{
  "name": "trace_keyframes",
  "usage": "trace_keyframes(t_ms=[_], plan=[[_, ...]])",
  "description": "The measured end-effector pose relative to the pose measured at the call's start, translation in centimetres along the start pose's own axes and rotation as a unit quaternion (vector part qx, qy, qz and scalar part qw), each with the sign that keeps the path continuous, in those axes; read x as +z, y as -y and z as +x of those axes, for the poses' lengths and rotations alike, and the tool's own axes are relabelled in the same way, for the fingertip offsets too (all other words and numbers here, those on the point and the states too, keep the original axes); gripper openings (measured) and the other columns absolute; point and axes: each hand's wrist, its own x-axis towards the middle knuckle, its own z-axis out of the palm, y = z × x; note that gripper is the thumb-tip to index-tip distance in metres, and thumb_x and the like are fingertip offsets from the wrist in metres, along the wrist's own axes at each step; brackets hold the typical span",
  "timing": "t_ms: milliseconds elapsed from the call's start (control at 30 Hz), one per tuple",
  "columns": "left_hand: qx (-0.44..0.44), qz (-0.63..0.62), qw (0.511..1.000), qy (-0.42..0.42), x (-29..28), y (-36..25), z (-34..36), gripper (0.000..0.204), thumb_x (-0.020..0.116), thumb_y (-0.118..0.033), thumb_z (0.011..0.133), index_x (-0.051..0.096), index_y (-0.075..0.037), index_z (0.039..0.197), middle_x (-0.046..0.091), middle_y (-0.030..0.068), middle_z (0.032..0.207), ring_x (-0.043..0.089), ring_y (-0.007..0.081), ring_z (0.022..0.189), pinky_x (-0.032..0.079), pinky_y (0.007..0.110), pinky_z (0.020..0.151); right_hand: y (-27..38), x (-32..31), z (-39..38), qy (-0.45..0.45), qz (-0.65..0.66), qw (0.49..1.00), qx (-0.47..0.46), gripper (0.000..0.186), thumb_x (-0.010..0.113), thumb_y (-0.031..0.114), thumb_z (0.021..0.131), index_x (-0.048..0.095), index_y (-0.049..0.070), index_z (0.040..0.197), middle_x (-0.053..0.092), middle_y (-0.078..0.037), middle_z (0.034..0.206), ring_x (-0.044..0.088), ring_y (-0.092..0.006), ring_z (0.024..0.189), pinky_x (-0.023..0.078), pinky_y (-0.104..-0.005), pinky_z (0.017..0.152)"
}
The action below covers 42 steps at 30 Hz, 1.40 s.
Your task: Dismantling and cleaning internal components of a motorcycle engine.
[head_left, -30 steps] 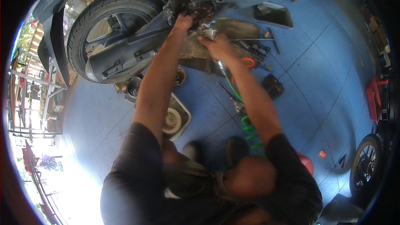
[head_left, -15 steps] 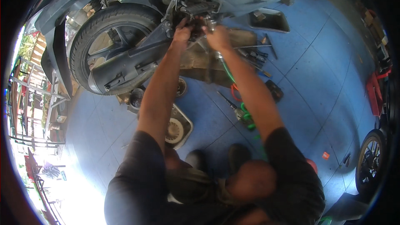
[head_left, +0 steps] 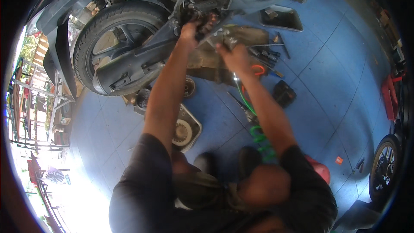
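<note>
My left hand (head_left: 189,32) reaches into the opened engine side of a scooter (head_left: 200,6), next to its rear wheel (head_left: 123,45). Its fingers are largely hidden among dark parts, so their grip does not show clearly. Lower and to the right, my right hand (head_left: 236,59) is closed around a silvery air impact wrench (head_left: 225,39), blurred by motion and apart from the engine. From the wrench's handle a thin green air hose (head_left: 245,99) runs down to green coils (head_left: 263,146) beside my right forearm.
Brown cardboard (head_left: 207,58) lies beneath the engine, with sockets and tools (head_left: 265,56) and a T-handle wrench (head_left: 282,45) on it or beside it. A metal tray (head_left: 286,19) sits farther right. A fan cover (head_left: 187,127) and round metal parts (head_left: 188,87) lie nearer me.
My right hand has drawn the impact wrench back from the engine, down and to the right. My left hand stays at the engine. The green hose has shifted with the wrench.
</note>
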Motion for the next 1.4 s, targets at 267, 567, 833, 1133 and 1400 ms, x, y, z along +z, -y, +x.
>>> trace_keyframes(t_ms=[267,567,833,1133,1400], plan=[[-0.123,-0.21,0.969,0.052,-2.7,1.6,1.8,0.031,0.035,-0.022,0.097,0.059,-0.01,0.114,0.062,0.0095,0.104,0.062,0.0243,0.085,0.053,0.026,0.053,-0.1,-1.8,5.5,0.05,0.158,0.968,0.19,0.028,0.07,0.03,0.083,0.069,0.003,0.091,0.063,-0.009,0.066,0.059,-0.0178,0.054,0.047,-0.0352,0.052],[-0.037,-0.149,0.983,0.104,-2.9,2.3,2.3,0.046,0.041,-0.045,0.094,0.054,-0.018,0.128,0.054,-0.0001,0.132,0.048,0.0218,0.123,0.037,0.039,0.106,-2.6,0.8,5.1,-0.013,0.021,1.0,-0.01,0.029,0.066,0.031,0.083,0.067,0.008,0.101,0.068,-0.02,0.087,0.064,-0.039,0.087,0.049,-0.044,0.074],[-0.046,-0.2,0.954,0.219,-5.9,-0.7,1.6,0.038,0.045,-0.045,0.091,0.058,-0.02,0.116,0.061,-0.0019,0.113,0.055,0.0164,0.099,0.042,0.03,0.076,1.8,1.8,7.1,0.077,0.135,0.987,0.041,0.033,0.068,0.036,0.082,0.069,0.008,0.099,0.069,-0.015,0.084,0.066,-0.0346,0.085,0.05,-0.0417,0.072],[-0.014,-0.114,0.992,0.055,-2.3,2.1,1.5,0.048,0.041,-0.046,0.094,0.053,-0.017,0.129,0.056,0.0064,0.13,0.051,0.0267,0.12,0.036,0.046,0.107,-1.5,3.1,8.6,-0.019,-0.029,0.999,-0.023,0.035,0.066,0.037,0.084,0.067,0.004,0.092,0.066,-0.018,0.076,0.064,-0.0349,0.071,0.049,-0.0419,0.066],[-0.085,-0.311,0.863,0.389,-7.5,0.5,2.6,0.048,0.038,-0.039,0.093,0.049,-0.015,0.133,0.05,0.0029,0.137,0.045,0.0218,0.126,0.032,0.04,0.109,-0.4,2.9,2.8,0.066,0.025,0.997,-0.02,0.037,0.066,0.037,0.082,0.067,0.005,0.101,0.066,-0.023,0.086,0.064,-0.0411,0.086,0.05,-0.046,0.077]])
